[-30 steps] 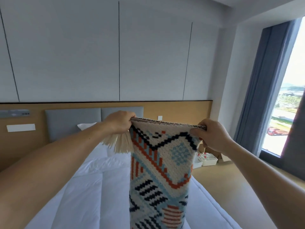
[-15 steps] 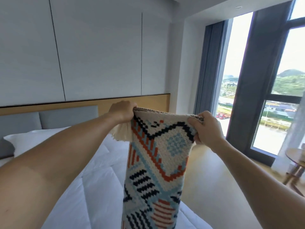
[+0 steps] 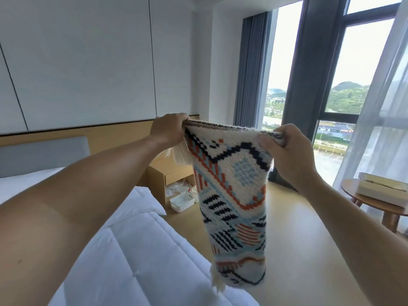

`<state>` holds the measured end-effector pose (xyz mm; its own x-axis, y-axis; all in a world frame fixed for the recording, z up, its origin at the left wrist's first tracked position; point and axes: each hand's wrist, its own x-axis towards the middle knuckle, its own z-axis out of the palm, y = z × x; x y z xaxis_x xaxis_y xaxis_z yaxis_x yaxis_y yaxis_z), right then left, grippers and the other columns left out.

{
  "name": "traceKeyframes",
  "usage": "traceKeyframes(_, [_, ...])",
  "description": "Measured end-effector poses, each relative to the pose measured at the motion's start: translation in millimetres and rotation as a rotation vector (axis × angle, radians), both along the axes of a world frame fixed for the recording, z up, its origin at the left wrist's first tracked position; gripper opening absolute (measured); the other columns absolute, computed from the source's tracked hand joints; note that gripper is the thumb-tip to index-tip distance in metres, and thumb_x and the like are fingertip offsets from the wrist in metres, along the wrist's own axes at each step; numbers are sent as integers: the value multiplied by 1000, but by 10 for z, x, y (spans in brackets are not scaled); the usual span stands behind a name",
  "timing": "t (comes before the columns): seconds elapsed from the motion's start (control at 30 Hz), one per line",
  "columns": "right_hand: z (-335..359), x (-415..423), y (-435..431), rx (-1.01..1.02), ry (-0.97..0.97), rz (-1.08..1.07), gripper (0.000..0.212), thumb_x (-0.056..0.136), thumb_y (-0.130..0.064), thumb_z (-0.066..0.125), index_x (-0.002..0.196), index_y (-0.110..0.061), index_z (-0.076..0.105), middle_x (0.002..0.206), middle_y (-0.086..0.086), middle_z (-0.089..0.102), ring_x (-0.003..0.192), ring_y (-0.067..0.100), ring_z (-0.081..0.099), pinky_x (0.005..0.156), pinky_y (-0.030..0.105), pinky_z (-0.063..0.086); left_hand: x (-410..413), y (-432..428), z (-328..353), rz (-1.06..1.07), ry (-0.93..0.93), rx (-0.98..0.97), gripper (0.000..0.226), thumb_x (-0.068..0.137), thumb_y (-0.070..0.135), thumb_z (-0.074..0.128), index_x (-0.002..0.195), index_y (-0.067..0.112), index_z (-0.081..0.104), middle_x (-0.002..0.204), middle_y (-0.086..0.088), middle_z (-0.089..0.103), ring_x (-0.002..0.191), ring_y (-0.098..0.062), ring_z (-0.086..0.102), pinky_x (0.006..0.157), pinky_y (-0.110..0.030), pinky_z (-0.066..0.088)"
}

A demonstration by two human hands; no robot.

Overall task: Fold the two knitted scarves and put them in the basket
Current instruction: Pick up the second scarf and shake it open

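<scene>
Nearest the camera, low left: white quilted bed cover (image 3: 132, 250), both bare forearms reaching out past its edge; lower end of the cream knitted scarf with navy, orange and pale-blue geometric pattern (image 3: 234, 195) hangs in the air over the bed corner and floor; whether it brushes the bed, cannot tell; cream fringe at that lower end, more fringe just under the left grip, so the piece looks doubled over.

Top edge held level between the hands: left grip (image 3: 167, 129) closed round one top corner, fingers curled over the edge; right grip (image 3: 287, 151) pinching the other corner.

Handling, as judged: chunky knit, soft, limp, light; no stiffness of its own, sags wherever unsupported; not slippery, not fragile, though the fringe may snag or tuck in crooked. Best taken at the corners, as now, layers pinched together so they do not slide apart.

Beyond: light wood bedside cabinet (image 3: 167, 175); white plastic bin (image 3: 180, 207) on the floor beside it; round wooden tabletop (image 3: 348, 191) at right carrying a pale rectangular tray (image 3: 379, 196), possibly the basket, cannot confirm; second scarf not seen.
</scene>
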<state>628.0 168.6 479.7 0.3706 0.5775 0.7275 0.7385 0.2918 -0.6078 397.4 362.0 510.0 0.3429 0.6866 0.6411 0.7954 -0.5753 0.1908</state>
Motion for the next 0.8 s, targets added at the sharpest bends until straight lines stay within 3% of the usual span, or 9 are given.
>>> traceKeyframes(0.13, [-221, -252, -141, -87, -90, 106, 24, 83, -39, 70, 82, -21, 53, 66, -10, 60, 54, 0, 53, 50, 11, 42, -244, -42, -325, -39, -8, -12, 30, 90, 19, 46, 108, 28, 67, 98, 1, 71, 85, -25, 62, 67, -31, 38])
traceKeyframes(0.37, [-1051, -1372, -439, -374, -99, 358, 28, 78, -37, 78, 74, -28, 51, 65, -9, 55, 54, -2, 50, 49, 13, 39, -1706, -563, -1402, -47, 139, -140, 29, 92, 15, 53, 109, 29, 72, 99, 0, 75, 90, -27, 67, 77, -31, 44])
traceKeyframes(0.43, [-1439, -1857, -577, -475, -116, 422, 31, 78, -41, 78, 72, -29, 50, 63, -10, 53, 54, 3, 45, 53, 23, 38, -2263, -828, -1825, -63, 113, -200, 30, 88, 9, 57, 103, 27, 75, 103, 3, 75, 94, -24, 67, 77, -28, 45])
traceKeyframes(0.5, [-1854, -2374, -771, -592, -150, 499, 33, 78, -43, 77, 70, -30, 48, 59, -11, 52, 54, 4, 44, 54, 28, 38, -2807, -1117, -2260, -66, 126, -232, 30, 84, 4, 60, 99, 23, 77, 104, 0, 75, 95, -27, 68, 82, -35, 52])
traceKeyframes(0.7, [-3090, -3872, -1432, -977, -441, 715, 34, 82, -48, 67, 68, -37, 39, 58, -10, 49, 48, 7, 45, 44, 14, 30, -4390, -1865, -3816, -120, 376, -258, 30, 69, 0, 82, 90, 22, 81, 98, -2, 76, 90, -31, 69, 72, -42, 54])
traceKeyframes(0.8, [-3663, -4388, -1646, -1062, -459, 800, 25, 79, -39, 70, 76, -30, 47, 65, -9, 51, 58, 9, 47, 51, 15, 33, -4991, -2237, -4497, -118, 404, -298, 30, 69, 2, 82, 87, 25, 80, 98, -1, 76, 88, -33, 69, 68, -42, 53])
